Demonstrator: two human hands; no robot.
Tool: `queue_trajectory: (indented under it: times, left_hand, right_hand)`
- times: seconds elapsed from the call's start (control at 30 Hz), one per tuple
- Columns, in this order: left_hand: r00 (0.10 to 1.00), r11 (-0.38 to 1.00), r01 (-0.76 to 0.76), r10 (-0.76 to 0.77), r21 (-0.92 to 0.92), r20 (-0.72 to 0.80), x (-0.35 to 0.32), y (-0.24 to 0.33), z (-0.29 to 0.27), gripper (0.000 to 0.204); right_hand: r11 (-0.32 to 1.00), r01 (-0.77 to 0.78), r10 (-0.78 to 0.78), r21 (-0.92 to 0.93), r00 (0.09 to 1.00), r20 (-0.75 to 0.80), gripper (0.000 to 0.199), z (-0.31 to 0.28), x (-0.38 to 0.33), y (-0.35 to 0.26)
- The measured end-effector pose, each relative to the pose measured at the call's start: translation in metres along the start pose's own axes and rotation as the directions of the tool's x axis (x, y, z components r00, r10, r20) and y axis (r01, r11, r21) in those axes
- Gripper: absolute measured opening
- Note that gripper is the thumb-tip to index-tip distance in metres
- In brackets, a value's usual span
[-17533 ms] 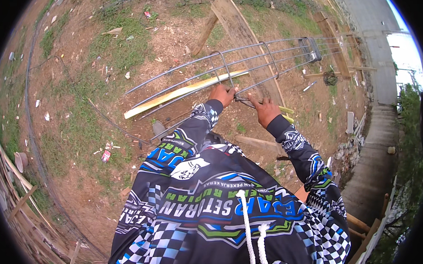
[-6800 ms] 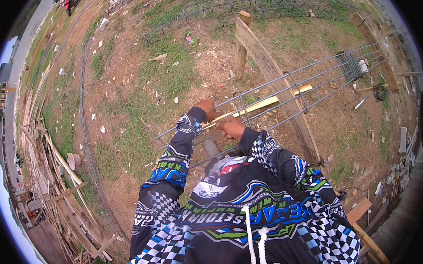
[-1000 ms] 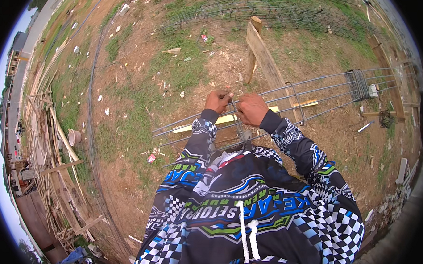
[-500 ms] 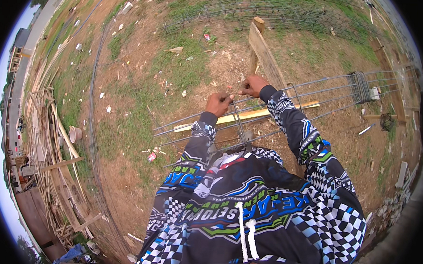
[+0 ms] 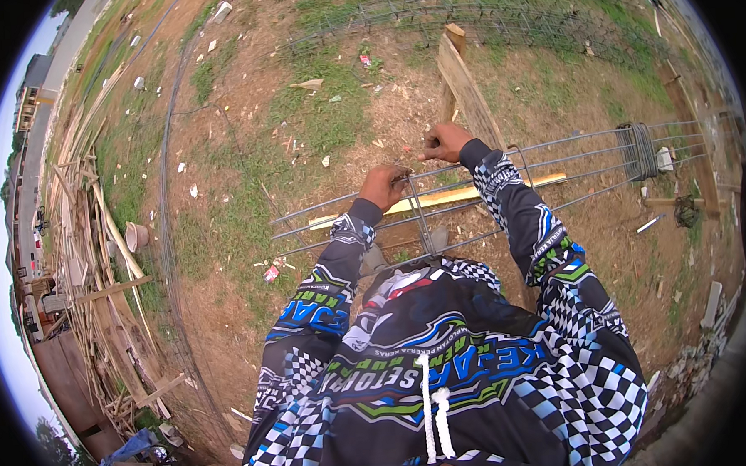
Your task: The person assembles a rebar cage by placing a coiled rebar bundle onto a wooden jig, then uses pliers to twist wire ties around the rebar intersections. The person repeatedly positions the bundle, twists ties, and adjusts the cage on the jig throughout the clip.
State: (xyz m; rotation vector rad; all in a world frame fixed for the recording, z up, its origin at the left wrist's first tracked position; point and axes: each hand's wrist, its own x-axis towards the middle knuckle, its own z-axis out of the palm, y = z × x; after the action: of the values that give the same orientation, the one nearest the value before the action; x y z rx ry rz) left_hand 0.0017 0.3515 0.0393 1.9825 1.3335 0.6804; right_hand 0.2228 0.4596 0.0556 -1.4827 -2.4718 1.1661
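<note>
Bare brown earth (image 5: pixel 219 323), patched with grass and strewn with scraps, spread beneath the work. Just past the sweatshirt (image 5: pixel 471 391) ran long steel bars (image 5: pixel 585 137), set above the ground, with a slim stirrup (image 5: pixel 421 214) reaching across them, away from the waist. Such steel would probably be stiff and hard to damage: the stirrup light, the bars together heavy and slightly springy along their length. The stirrup's far corner, by the outermost bar, looked the best place to take hold, in a fingertip pinch. The left hand (image 5: pixel 385 187) was there, fingers curled in and apparently pinching that corner, partly hiding it. Slightly farther out and to the right, the right hand (image 5: pixel 446 142) hung near the corner, apart from it, thumb and fingers drawn toward each other; whether they met, or gripped thin wire, could not be told. Beyond rose a plank (image 5: pixel 466 87) against a post (image 5: pixel 456 36), and farthest off lay dark wire cages (image 5: pixel 480 16) on the grass.
</note>
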Motion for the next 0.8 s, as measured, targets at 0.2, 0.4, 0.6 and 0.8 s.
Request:
queue_trajectory:
  times: [0.2,0.4,0.6,0.8]
  left_hand:
    - [0.995,0.998,-0.050,0.048,-0.023,-0.086,-0.008,0.005,0.006,0.026]
    - [0.996,0.997,-0.065,0.063,-0.031,-0.056,-0.010,0.010,0.000,0.028]
    - [0.996,0.992,-0.069,0.063,-0.101,-0.063,-0.011,-0.016,0.016,0.026]
    - [0.996,0.997,-0.054,0.050,-0.050,-0.080,-0.009,-0.002,0.001,0.025]
  right_hand:
    - [0.994,-0.099,0.104,-0.040,0.984,0.148,0.044,0.013,0.009,0.010]
    - [0.984,-0.176,0.140,0.037,0.877,0.459,0.041,0.033,0.021,0.014]
    - [0.966,0.007,0.156,-0.258,0.780,0.606,0.041,0.035,0.032,-0.014]
    - [0.988,-0.154,0.147,-0.018,0.968,-0.205,0.033,0.011,-0.042,-0.063]
